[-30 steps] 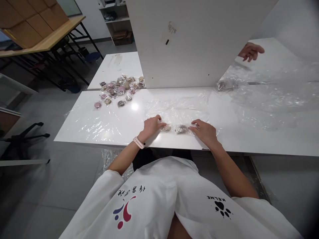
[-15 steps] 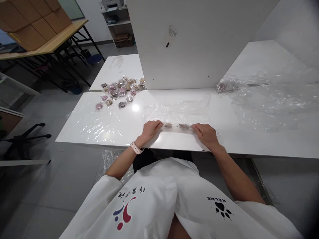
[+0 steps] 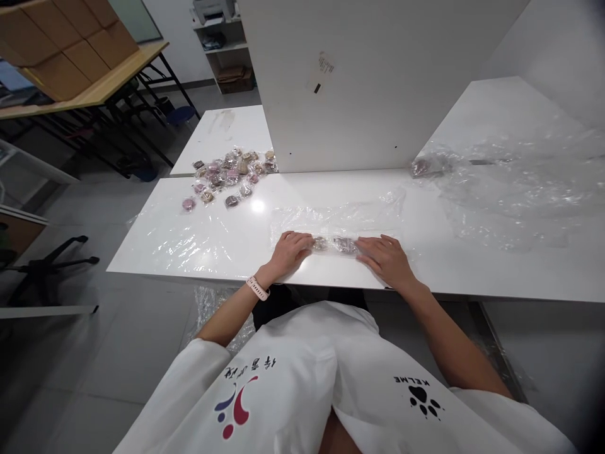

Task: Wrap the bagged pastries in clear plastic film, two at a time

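A sheet of clear plastic film (image 3: 340, 217) lies crinkled on the white table (image 3: 236, 252). Along its near edge are two small wrapped pieces, a tan one (image 3: 320, 244) and a purplish one (image 3: 345, 245), with film over them. My left hand (image 3: 289, 251) rests on the film just left of the tan piece, its fingers stretched out and lying down. On the other side my right hand (image 3: 385, 257) lies with fingers extended against the right end of the purplish piece. Both palms face down, and neither hand grips anything.
Several small wrapped round pieces (image 3: 231, 176) are heaped at the table's back left. A tall white panel (image 3: 378, 82) rises behind the film. More crumpled clear plastic (image 3: 510, 195) covers the right side, with a wrapped bundle (image 3: 423, 167) at its edge.
Both hands have loosened their pinch on the film's ends, and their fingers now lie extended on it. The two pieces have settled slightly nearer to me, onto the table.
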Demonstrator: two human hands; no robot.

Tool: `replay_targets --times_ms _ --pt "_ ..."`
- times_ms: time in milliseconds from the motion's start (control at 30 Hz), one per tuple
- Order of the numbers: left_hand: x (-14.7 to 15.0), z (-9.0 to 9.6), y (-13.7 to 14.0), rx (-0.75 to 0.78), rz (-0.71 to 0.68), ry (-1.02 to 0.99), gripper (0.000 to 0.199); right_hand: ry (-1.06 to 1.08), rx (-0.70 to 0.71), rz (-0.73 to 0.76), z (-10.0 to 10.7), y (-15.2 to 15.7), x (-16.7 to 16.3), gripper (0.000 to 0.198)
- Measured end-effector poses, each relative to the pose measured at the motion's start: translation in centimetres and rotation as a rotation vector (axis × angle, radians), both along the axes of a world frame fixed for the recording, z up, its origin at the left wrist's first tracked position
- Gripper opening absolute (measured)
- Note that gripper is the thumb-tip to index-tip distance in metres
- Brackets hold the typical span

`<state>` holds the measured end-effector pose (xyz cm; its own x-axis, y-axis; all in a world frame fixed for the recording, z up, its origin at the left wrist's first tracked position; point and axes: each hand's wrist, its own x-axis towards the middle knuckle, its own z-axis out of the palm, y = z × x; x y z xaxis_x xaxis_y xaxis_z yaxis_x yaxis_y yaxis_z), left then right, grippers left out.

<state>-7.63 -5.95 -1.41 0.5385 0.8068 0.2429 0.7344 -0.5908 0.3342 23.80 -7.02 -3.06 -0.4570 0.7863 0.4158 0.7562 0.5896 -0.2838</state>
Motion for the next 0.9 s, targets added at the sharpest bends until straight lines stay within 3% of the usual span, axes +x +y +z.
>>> replay_targets --times_ms 133,267,333,433,533,633,767,833,900 --pt "0.3 -0.1 2.3 -0.059 0.186 -0.062 0.027 0.057 -0.139 -0.163 -0.3 1.8 -0.3 0.045" --pt "1.3 0.7 4.6 -0.194 0.34 0.029 0.024 -0.012 -0.359 -0.359 0.9 4.1 -1.1 0.043" --pt "1.8 1.0 5.1 -0.167 0.384 0.095 0.017 -0.049 -0.248 -0.408 1.7 4.6 -1.7 0.041" --pt "2.5 1.4 4.4 0.021 0.329 0.078 0.017 -0.05 0.029 -0.338 2.6 3.8 -3.0 0.038" --pt "3.2 1.9 1.5 0.025 0.171 -0.088 0.021 -0.061 0.03 -0.136 2.1 2.0 -4.7 0.038" --pt "3.7 2.3 -2.7 -0.265 0.186 -0.43 0.023 -0.11 -0.085 0.028 0.5 0.5 -6.1 0.049" --pt "2.5 2.2 -6.0 -0.867 0.436 -1.057 0.03 -0.143 -0.157 0.035 -1.0 0.0 -6.8 0.053" --pt "1.2 2.2 -5.5 -0.983 0.531 -1.275 0.029 -0.141 -0.156 0.033 -1.2 0.1 -6.7 0.052" --pt "-0.1 2.3 -3.9 -1.0 0.585 -1.361 0.025 -0.135 -0.149 0.034 -1.2 0.1 -6.6 0.052"
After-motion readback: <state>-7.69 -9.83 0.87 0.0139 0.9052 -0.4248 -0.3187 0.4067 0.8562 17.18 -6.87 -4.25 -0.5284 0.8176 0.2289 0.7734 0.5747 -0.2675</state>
